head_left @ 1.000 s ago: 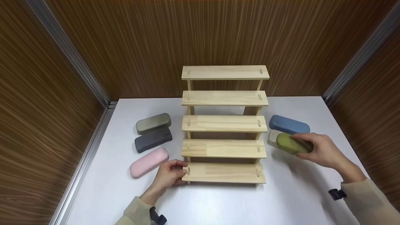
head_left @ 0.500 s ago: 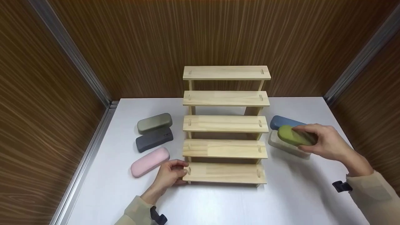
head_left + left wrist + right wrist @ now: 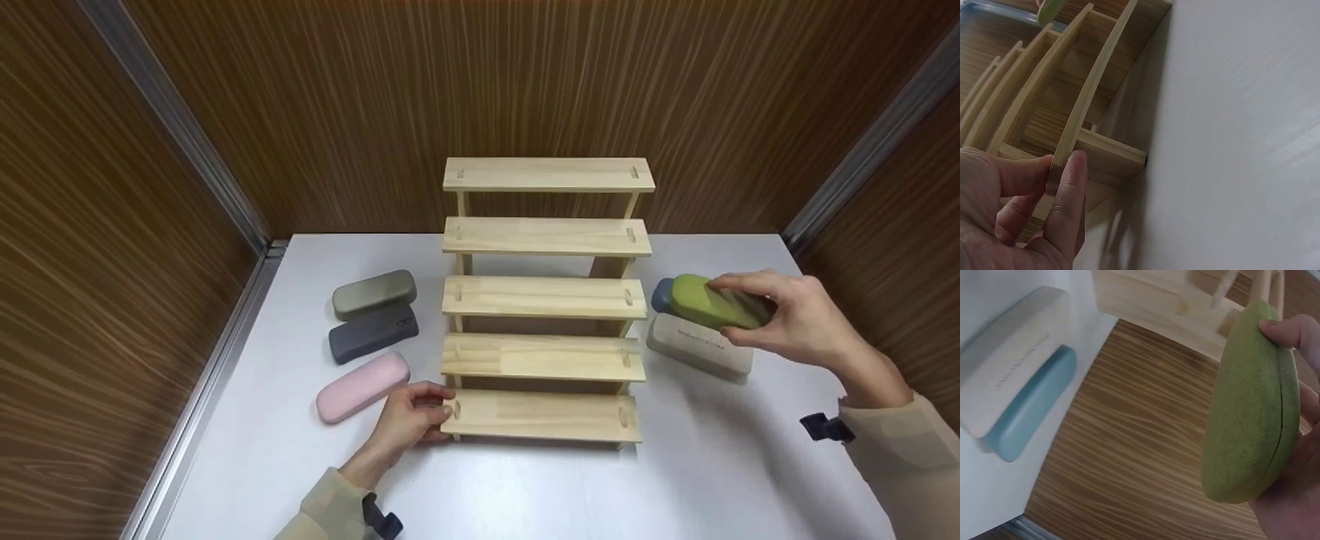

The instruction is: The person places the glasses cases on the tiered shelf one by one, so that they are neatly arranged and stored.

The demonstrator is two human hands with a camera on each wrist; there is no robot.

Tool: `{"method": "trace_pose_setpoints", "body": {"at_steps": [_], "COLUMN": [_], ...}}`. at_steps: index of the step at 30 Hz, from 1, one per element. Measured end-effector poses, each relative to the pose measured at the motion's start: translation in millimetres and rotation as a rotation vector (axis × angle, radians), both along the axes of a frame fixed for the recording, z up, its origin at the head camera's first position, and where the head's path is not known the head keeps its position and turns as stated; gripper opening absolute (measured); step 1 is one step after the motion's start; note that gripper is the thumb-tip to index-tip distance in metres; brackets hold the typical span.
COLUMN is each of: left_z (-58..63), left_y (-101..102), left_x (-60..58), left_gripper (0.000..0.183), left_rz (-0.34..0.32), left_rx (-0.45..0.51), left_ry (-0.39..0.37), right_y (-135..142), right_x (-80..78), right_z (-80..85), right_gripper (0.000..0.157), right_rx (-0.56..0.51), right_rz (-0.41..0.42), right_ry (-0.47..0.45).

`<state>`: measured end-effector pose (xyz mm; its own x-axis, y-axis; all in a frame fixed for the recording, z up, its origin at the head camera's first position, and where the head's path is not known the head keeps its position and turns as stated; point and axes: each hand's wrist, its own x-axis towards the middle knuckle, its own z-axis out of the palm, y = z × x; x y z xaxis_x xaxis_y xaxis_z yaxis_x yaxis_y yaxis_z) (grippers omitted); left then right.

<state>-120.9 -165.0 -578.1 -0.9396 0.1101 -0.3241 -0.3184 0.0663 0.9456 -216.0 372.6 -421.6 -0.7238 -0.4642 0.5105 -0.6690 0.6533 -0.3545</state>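
Between thumb and fingers, my right hand (image 3: 806, 319) grips a green glasses case (image 3: 705, 301) and holds it raised above the table. In the head view it covers most of a blue glasses case (image 3: 661, 295). An off-white glasses case (image 3: 697, 345) with small lettering lies just in front, and the right wrist view shows it against the blue case (image 3: 1039, 405). My left hand (image 3: 409, 420) pinches the left end of the lowest board on a stepped wooden shelf (image 3: 547, 414). Seen from the left wrist, thumb and index finger (image 3: 1069, 197) press that board's end from both faces.
Left of the shelf lie a grey-green glasses case (image 3: 373, 294), a dark grey one with a spectacles mark (image 3: 373, 334) and a pink one (image 3: 363, 387). Wood-grain panels (image 3: 525, 82) enclose the white table (image 3: 540, 495) at the back and sides.
My right hand has lifted the green case off the off-white one and carried it back, over the blue case. The left hand keeps its hold on the shelf.
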Motion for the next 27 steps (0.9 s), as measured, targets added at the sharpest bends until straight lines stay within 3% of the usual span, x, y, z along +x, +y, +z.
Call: {"method": "trace_pose_setpoints", "body": {"at_steps": [14, 27], "left_z": [0.0, -1.4], "left_y": [0.3, 0.5], "left_x": [-1.2, -2.2], "left_gripper": [0.030, 0.030], "left_rz": [-0.003, -0.006], "left_rx": [-0.009, -0.002], "left_ry": [0.003, -0.001], "right_y": [-27.8, -54.9], "right_x": [-15.6, -33.4], "right_z": [46.3, 66.7], "right_gripper": [0.067, 0.063], "right_rx": [0.014, -0.011], "right_rz": [0.117, 0.205], "right_ry": [0.025, -0.056]}}
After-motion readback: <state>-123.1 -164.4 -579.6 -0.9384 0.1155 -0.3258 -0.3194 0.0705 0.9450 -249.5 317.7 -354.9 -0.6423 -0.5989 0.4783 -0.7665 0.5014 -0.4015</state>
